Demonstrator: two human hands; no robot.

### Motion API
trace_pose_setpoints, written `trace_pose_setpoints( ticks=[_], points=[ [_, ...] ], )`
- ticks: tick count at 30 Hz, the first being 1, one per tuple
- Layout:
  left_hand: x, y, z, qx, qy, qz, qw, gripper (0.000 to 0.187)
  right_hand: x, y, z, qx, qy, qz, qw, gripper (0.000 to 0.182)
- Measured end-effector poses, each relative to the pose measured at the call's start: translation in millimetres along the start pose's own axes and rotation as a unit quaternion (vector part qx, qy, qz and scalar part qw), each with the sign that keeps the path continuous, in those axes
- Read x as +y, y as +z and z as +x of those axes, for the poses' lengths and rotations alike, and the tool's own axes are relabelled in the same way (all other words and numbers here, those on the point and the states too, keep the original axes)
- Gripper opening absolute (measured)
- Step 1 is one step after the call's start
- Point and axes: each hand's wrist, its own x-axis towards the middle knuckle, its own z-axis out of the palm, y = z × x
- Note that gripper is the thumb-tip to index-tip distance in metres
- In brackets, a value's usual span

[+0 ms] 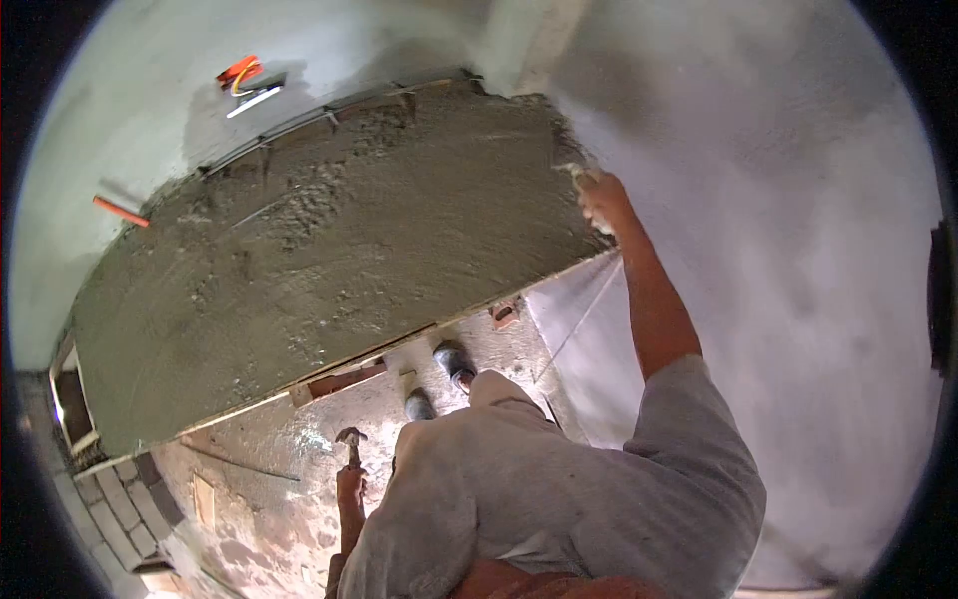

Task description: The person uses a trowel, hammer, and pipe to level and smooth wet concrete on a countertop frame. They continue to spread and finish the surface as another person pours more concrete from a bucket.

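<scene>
A wide slab of wet grey concrete (379, 230) spreads in front of me, smoother in the middle and rough with lumps toward the back left. At its right end my right hand (604, 203) is closed round a tool's handle against the wall corner; its blade (574, 170) is partly hidden, probably a trowel. Lower down at the left, below the slab's front edge, my left hand (350, 483) grips a hammer (351, 437) with its head up.
Wooden boards (349, 379) edge the slab's front. An orange pipe (122, 212) and an orange box with wires (239, 72) stick out of the back wall (419, 40). Grey blocks (112, 519) stand lower left. My shoes (455, 361) are on the floor below.
</scene>
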Motion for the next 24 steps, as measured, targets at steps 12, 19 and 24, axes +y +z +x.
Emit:
trace_pose_setpoints(
  ticks=[12,19,24],
  points=[
    [-10,48,-100,0.113,-0.122,-0.205,0.965,0.015,-60,-6,85,-0.091,-0.227,-0.341,0.908,0.034],
    [-54,85,-112,0.114,-0.184,-0.212,0.953,0.013,-122,133,-4,-0.321,-0.138,0.017,0.937,0.043],
    [-37,90,-129,0.174,-0.178,-0.28,0.927,0.016,-184,284,-101,-0.545,-0.282,-0.017,0.79,0.044]
  ],
)
